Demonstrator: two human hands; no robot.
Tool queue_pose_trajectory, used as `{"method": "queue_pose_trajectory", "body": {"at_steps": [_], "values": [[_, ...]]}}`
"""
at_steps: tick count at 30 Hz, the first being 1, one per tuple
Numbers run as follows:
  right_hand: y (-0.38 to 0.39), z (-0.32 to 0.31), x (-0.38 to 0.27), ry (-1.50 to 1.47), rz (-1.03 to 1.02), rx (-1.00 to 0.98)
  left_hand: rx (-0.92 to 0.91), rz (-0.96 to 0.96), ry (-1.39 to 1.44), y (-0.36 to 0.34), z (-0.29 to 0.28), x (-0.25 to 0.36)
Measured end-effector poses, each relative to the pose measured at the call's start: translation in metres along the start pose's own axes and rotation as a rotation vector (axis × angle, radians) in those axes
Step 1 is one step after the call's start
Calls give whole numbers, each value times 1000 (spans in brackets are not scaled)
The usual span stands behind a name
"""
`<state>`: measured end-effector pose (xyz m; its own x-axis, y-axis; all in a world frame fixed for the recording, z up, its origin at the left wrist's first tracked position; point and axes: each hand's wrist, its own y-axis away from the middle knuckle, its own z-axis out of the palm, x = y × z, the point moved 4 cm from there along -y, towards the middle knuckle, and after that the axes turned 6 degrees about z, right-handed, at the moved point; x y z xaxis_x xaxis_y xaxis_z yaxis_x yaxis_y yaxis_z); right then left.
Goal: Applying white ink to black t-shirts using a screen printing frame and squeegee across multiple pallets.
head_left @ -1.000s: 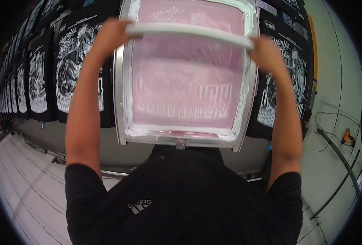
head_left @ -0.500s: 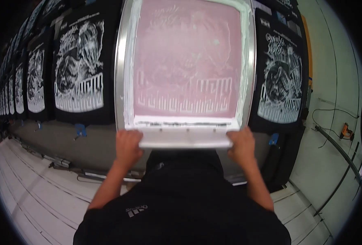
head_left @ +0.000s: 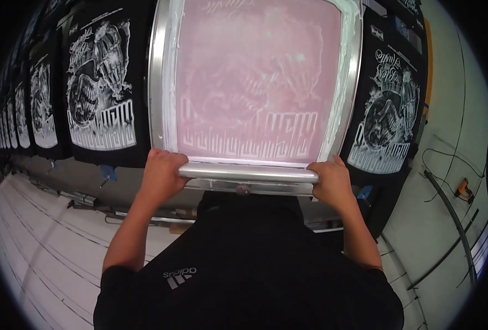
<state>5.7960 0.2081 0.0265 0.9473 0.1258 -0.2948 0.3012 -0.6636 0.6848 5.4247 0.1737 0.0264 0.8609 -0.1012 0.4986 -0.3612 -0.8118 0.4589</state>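
A silver squeegee (head_left: 249,173) lies crosswise at the near end of a screen-printing frame. My left hand (head_left: 166,171) is closed around its left end, and my right hand (head_left: 332,179) grips the right end. Its rounded metal top faces up; the blade's lower edge is hidden. Beyond it stretches the pink screen mesh (head_left: 249,82), showing a faint pattern with white ink along the borders. The metal screen frame (head_left: 157,82) surrounds the mesh. A small round knob (head_left: 243,190) shows on the near rail, below the squeegee.
Black shirts with white prints flank the screen: one printed shirt (head_left: 98,88) to the left, with several more beyond, and another shirt (head_left: 384,104) to the right. Blue clamps (head_left: 107,173) hang under the table edge. An orange tool (head_left: 464,190) and a cable are at far right.
The squeegee has turned from showing its bolted flat face to showing its rounded top. Both hands have risen slightly and moved apart in view. The screen appears larger.
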Motion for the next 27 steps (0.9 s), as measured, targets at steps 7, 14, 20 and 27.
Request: {"method": "queue_pose_trajectory", "body": {"at_steps": [7, 14, 20, 27], "values": [[46, 44, -8, 10, -10, 283, 329, 146, -101, 55, 46, 14], [41, 45, -6, 84, -26, 255, 329, 160, -91, 55, 50, 8], [27, 48, -4, 108, -64, 554, 592, 205, -226, 44, 58, 5], [-129, -100, 19, 210, -65, 688, 730, 315, -267, -146, -76, -39]]}}
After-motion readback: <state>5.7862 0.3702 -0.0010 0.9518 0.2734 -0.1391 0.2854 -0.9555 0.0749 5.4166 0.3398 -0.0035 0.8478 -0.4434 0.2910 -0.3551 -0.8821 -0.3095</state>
